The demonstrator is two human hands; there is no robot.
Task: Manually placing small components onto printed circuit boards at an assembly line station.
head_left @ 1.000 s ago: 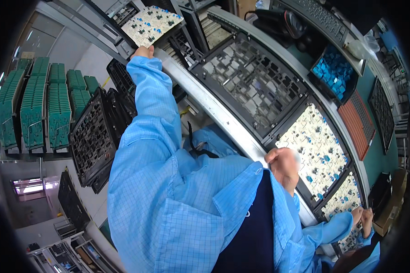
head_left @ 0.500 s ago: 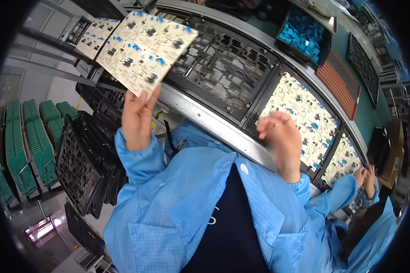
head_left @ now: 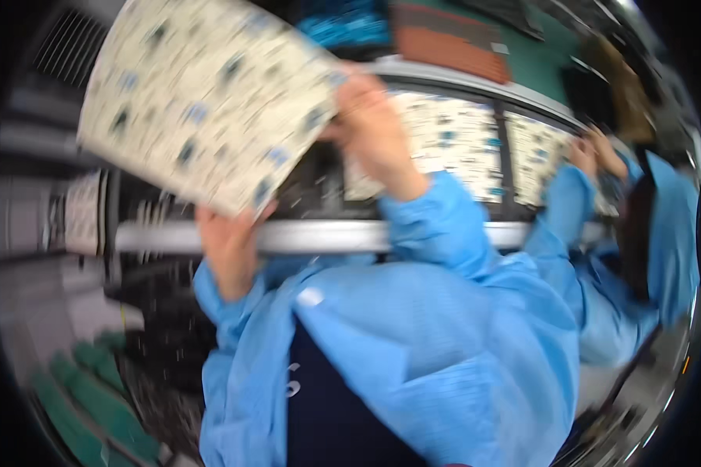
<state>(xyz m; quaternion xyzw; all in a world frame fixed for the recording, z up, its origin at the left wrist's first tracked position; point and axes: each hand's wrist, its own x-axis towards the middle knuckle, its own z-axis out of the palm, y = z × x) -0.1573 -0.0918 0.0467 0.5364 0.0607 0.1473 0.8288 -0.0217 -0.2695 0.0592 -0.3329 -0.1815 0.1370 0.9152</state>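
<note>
A cream circuit board (head_left: 210, 101) dotted with blue and dark parts is held up and tilted over the line, blurred by motion. My left hand (head_left: 230, 245) grips its lower corner, fingertips partly behind the board. At the board's right edge, my right hand (head_left: 374, 128) has its fingers closed on the upper corner. Beyond my right hand, another cream board (head_left: 452, 136) lies in a dark frame on the line. The board in my hands hides much of the dark fixture (head_left: 311, 183) behind it.
A silver rail (head_left: 319, 236) runs along the line's near edge. Behind stand a bin of blue parts (head_left: 346, 27) and brown-red strips (head_left: 448, 43). At right, a co-worker's hands (head_left: 592, 152) are at a further board (head_left: 533, 152). Green racks (head_left: 78, 405) stand lower left.
My right hand has moved up and left onto the board, which both hands now hold. The board is raised nearer to the camera. My view has turned, so the line now runs more level.
</note>
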